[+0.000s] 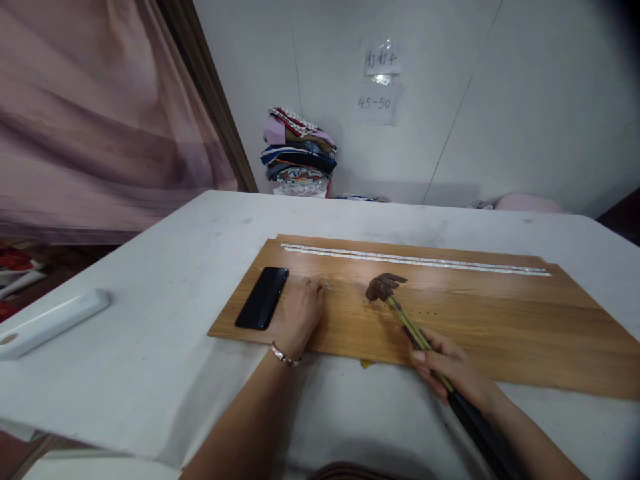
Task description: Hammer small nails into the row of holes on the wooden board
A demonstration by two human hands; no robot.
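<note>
My right hand is wrapped round the handle of a claw hammer. The hammer's rusty head is over the middle of a wooden board, close to a row of small dark dots. With its fingers curled together, my left hand rests on the board's left part, its fingertips beside a few small nails. Whatever those fingertips pinch is too small to make out. Just left of that hand lies a black smartphone.
Two white strips with markings run along the board's far side. The board lies on a white table. At the table's left is a long white object. Folded cloths are stacked beyond the far edge, against the wall.
</note>
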